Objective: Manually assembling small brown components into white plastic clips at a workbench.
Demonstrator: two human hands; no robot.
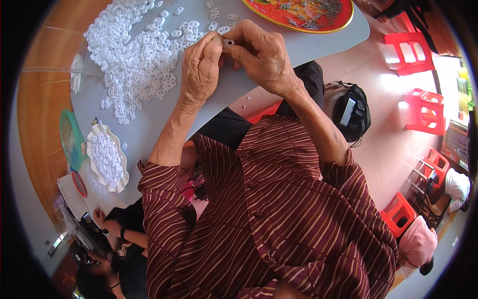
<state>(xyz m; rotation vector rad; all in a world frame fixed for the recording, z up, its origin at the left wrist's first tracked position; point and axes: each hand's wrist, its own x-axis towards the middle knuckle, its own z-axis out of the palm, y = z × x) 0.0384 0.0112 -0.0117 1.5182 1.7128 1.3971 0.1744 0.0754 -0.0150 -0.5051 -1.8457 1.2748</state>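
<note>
Over the edge of the grey table (298,50) my two hands meet. In the thumb and index finger of my right hand (269,60) is a small white plastic piece (228,43) with a dark hole. My left hand (201,70) is closed right beside it, thumb and fingers pressed together; what they grip is too small or hidden to name. A wide heap of similar white pieces (129,60) spreads to the left of my hands, with several loose ones just beyond my fingertips. At the far right lies a red patterned tray (269,21) with many small grey metal parts (326,10).
A white scalloped dish (123,185) full of white pieces stands at the table's left, by a green basket (67,137). Another person's hand (113,228) shows at lower left. Red stools (423,112), a black bag (356,117) and people sitting are to the right.
</note>
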